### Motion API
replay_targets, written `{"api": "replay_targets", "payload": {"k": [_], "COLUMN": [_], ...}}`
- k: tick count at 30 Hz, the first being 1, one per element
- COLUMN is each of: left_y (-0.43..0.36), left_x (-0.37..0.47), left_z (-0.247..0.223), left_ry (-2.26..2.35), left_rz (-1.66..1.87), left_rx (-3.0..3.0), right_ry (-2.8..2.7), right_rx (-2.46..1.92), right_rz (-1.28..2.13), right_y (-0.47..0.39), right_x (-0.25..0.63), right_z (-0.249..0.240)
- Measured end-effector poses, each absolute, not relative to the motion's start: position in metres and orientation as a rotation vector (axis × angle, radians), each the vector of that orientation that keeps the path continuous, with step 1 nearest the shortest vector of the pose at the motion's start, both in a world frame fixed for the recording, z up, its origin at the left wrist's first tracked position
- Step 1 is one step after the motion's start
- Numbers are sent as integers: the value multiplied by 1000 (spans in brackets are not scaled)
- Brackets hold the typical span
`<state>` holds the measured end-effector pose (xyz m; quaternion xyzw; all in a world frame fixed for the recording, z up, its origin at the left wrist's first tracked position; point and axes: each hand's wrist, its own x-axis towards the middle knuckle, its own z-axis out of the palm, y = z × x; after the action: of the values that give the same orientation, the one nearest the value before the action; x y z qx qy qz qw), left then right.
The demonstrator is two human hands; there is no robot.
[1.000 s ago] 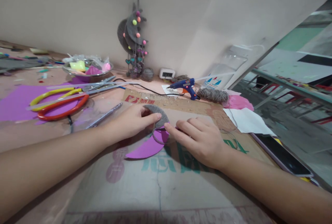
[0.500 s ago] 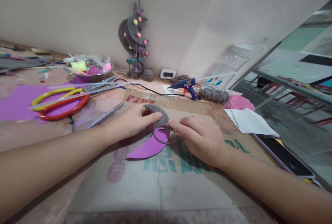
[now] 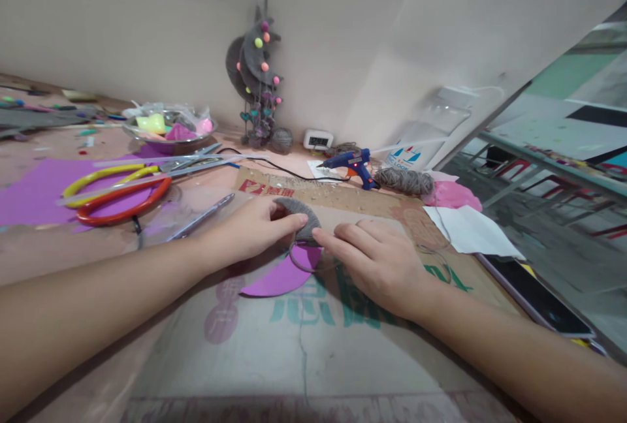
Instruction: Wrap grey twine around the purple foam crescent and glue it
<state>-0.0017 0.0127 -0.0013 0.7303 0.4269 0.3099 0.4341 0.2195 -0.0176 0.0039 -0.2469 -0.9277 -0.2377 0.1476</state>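
A purple crescent cut-out, its upper part wound with grey yarn, is held over the cardboard. My left hand is closed on the wound upper part, thumb on top and fingers mostly hidden behind. On the other side, my right hand has its index fingertip against the lower edge of the winding, with the other fingers curled under. A loose loop of the yarn hangs in front of the purple part and runs toward my right hand, where its hold is partly hidden.
Flat cardboard lies under my hands. Scissors, a pen and purple sheet are at left. Behind stand a bowl, a blue glue gun and a small clock. A yarn skein and a phone lie right.
My right index fingertip has shifted slightly left along the winding's lower edge. The grey strand under that finger now lies against the crescent. My left hand keeps its hold.
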Motion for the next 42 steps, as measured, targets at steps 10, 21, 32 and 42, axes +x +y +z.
{"api": "replay_targets", "payload": {"k": [10, 21, 32, 42], "left_y": [12, 9, 11, 11], "left_x": [-1, -2, -1, 1], "left_z": [-2, 1, 5, 4], "left_ry": [1076, 1066, 1070, 1029], "left_rz": [750, 785, 794, 798], "left_rx": [1817, 1801, 1693, 1612], "right_ry": [-2694, -2743, -2382, -2381], "right_rx": [-745, -715, -845, -1230], "right_rz": [-580, -631, -69, 122], "right_y": [-16, -17, -13, 1], "right_x": [218, 219, 219, 229], "right_z": [1, 5, 7, 11]}}
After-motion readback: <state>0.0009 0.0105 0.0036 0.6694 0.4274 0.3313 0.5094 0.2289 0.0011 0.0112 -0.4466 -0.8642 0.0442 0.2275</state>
